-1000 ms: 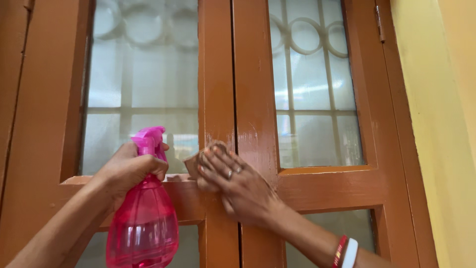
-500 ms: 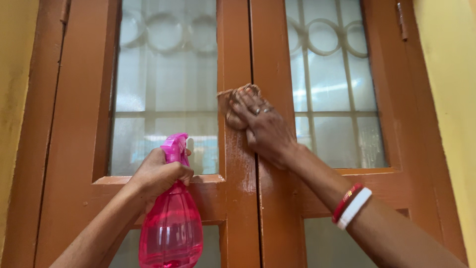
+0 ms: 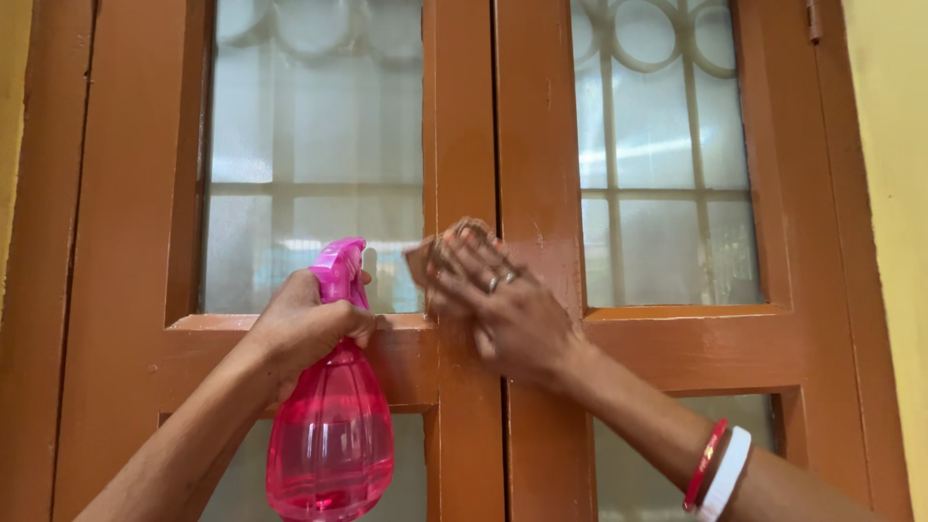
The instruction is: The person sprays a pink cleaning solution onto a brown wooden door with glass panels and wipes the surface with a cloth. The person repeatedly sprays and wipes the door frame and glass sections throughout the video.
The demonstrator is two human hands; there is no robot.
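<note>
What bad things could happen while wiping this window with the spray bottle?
The left hand holds the pink bottle up by its neck; if the grip loosens, it might drop. The right hand presses a cloth over the seam between the two wooden frames; fingers might get pinched there if they shift.
</note>
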